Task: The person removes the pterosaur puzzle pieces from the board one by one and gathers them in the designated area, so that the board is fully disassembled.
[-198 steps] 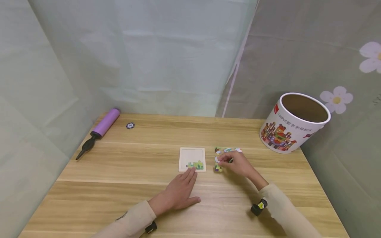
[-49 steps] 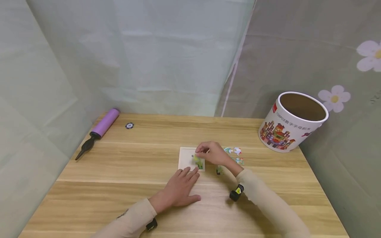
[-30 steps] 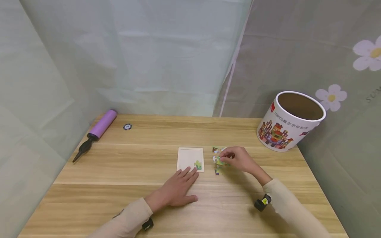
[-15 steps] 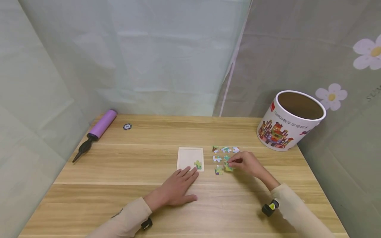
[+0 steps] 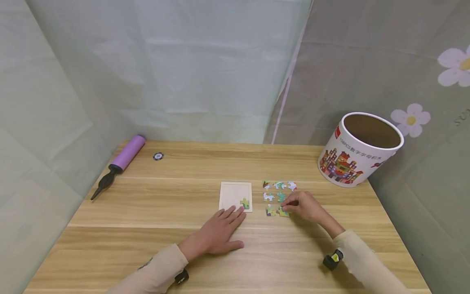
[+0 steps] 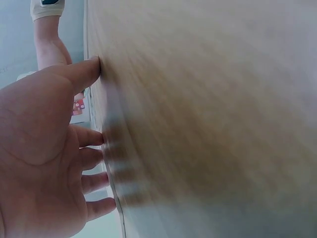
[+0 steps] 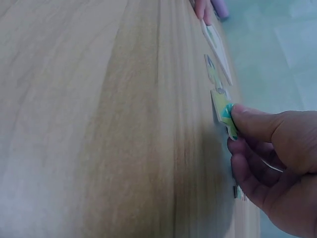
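Observation:
A pale square puzzle tray (image 5: pixel 235 192) lies mid-table with one green piece (image 5: pixel 244 203) in its front right corner. Several loose pieces (image 5: pixel 280 185) lie in rows just right of it. My right hand (image 5: pixel 288 209) pinches a green-yellow puzzle piece (image 5: pixel 283 212) lying flat at the front of those rows; in the right wrist view my thumb sits on that piece (image 7: pixel 223 111). My left hand (image 5: pixel 229 216) lies flat on the table, fingertips at the tray's front edge; the left wrist view shows the palm (image 6: pixel 39 148) against the wood.
A tall printed cardboard tub (image 5: pixel 361 149) stands open at the back right. A purple hand pump (image 5: pixel 121 161) and a small dark disc (image 5: pixel 158 156) lie at the back left. Curtains close in the table's far and side edges.
My right hand left the tray with a piece, moved right, and now holds it down at the front of the loose rows. The tray shows one piece fewer. My left hand stayed put.

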The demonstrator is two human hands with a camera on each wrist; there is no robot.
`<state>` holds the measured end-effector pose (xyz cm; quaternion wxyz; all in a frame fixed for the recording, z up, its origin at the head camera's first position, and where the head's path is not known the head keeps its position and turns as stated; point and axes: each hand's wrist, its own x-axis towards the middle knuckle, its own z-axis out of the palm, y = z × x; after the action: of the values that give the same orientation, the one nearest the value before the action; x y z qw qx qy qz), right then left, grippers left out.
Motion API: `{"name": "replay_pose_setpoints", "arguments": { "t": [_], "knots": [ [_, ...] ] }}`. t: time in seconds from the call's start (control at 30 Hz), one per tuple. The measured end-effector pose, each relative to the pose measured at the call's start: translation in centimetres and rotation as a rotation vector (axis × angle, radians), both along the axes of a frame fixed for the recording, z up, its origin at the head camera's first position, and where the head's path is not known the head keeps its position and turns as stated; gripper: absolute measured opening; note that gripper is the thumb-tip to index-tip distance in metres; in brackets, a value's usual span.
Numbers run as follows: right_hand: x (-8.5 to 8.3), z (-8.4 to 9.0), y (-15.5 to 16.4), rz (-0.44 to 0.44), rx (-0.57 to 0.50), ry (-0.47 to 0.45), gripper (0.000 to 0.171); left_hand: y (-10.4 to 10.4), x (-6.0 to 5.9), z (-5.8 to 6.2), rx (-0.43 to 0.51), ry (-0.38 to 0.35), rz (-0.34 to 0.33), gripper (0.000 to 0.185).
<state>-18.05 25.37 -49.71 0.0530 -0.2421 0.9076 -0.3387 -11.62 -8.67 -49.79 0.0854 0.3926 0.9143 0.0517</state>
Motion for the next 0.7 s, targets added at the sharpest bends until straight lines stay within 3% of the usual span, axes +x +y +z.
{"name": "replay_pose_setpoints", "arguments": {
  "t": [0.4, 0.7],
  "knots": [
    [0.1, -0.2, 0.0, 0.010, 0.056, 0.055, 0.005, 0.1, 0.0, 0.2, 0.001, 0.003, 0.006, 0.082],
    [-0.6, 1.1, -0.6, -0.019, 0.041, 0.052, 0.004, 0.1, -0.1, 0.1, -0.004, 0.015, -0.001, 0.082]
  ]
}}
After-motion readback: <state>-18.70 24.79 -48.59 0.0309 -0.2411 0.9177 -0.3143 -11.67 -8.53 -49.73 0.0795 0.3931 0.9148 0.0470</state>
